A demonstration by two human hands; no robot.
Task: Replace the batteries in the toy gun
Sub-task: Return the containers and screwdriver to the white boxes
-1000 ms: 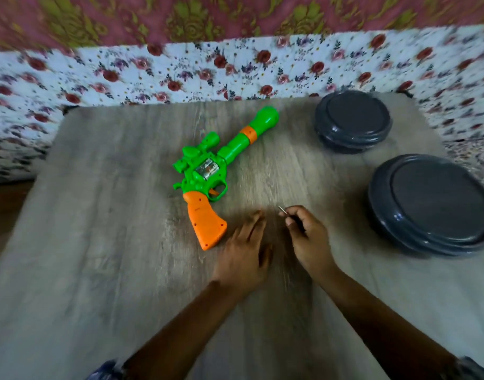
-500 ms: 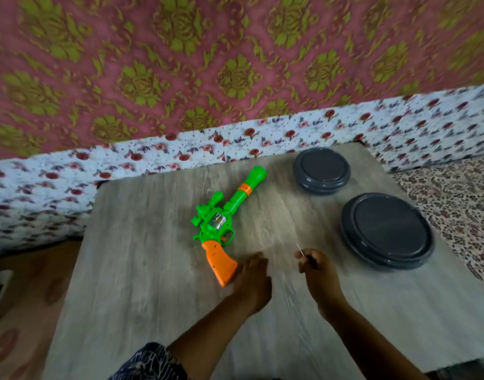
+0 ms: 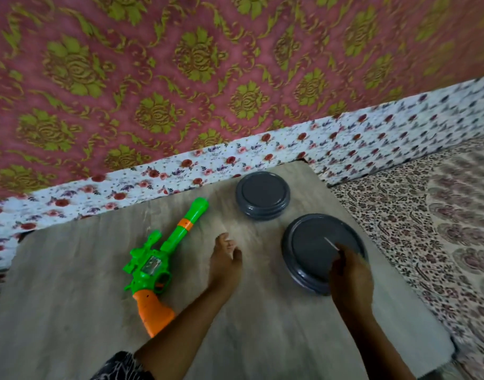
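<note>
A green toy gun [image 3: 164, 256] with an orange grip lies on its side on the wooden table [image 3: 71, 311], barrel pointing up and to the right. My left hand [image 3: 225, 263] rests on the table just right of the gun, fingers loosely curled, holding nothing. My right hand [image 3: 349, 272] is over the near edge of the larger dark grey lid [image 3: 312, 242]. It is closed around a thin metal tool, likely a small screwdriver [image 3: 331, 244], whose tip sticks up. No batteries are visible.
A smaller dark grey round lidded container [image 3: 262, 196] stands at the table's far edge. Flowered cloth [image 3: 153, 174] runs behind the table, a patterned mat [image 3: 427, 215] lies to the right, and a pink and gold wall hanging [image 3: 180, 78] fills the background.
My right hand moved right with the thin tool, from the bare table to over the large grey lid. My left hand shifted right, away from the gun's grip. The camera tilted upward.
</note>
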